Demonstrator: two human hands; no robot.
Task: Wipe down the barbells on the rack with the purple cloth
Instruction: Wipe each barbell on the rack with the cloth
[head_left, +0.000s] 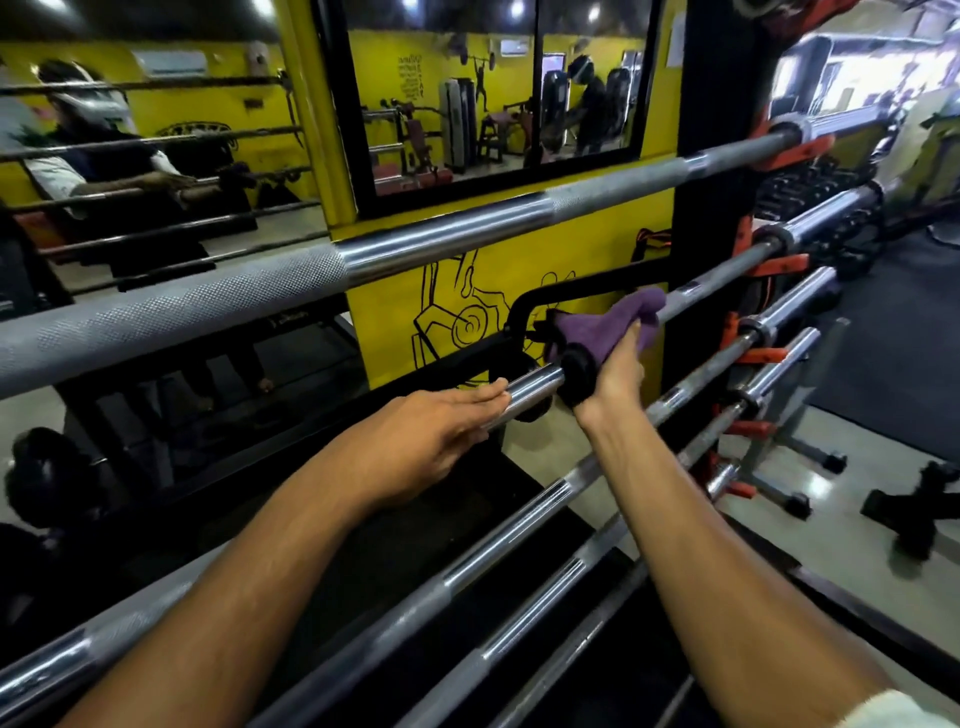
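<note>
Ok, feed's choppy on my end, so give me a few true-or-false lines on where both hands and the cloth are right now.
1. The right hand grips the purple cloth. True.
2. The purple cloth is on the top barbell. False: it is wrapped over a lower bar, against the black handle attachment, well below the top barbell.
3. The left hand rests with straight fingers on a chrome bar end. True.
4. The left hand also holds a cloth. False: it holds nothing.
5. The wall behind the rack is yellow with black line drawings. True.
</note>
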